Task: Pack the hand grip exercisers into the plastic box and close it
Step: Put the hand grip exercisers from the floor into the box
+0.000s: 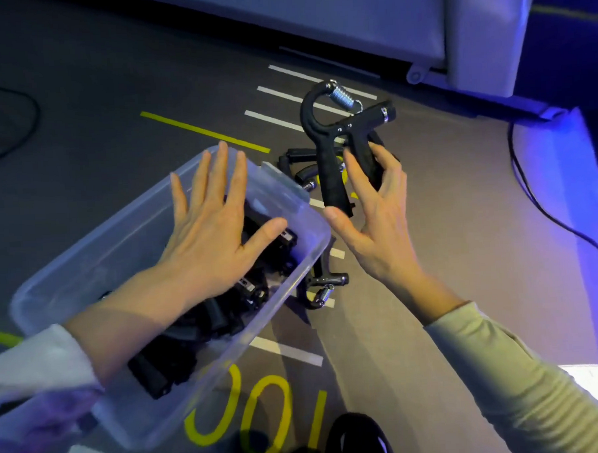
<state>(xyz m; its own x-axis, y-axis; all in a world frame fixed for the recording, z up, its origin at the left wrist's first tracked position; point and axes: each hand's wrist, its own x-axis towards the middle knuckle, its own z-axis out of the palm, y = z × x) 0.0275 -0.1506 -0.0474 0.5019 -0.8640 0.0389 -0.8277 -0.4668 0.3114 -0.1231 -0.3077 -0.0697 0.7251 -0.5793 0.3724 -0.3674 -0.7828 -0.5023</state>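
Packing step: right hand (369,223) pinches an exerciser (335,146) beside the plastic box (119,234).
Left hand (212,226), fingers spread, presses the contents; next: lower it in.

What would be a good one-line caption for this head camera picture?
Left hand flat over packed grippers in the clear plastic box, right hand lifting another hand grip exerciser from the floor.

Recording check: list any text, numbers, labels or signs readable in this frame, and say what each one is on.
"100", large yellow digits painted on the grey floor, upside down from the camera, near the clear plastic box.
Another yellow mark on the floor behind the black hand grip exerciser in the right hand: mostly hidden, unreadable.
Small pale labels on the black exercisers in the box: too small to read.
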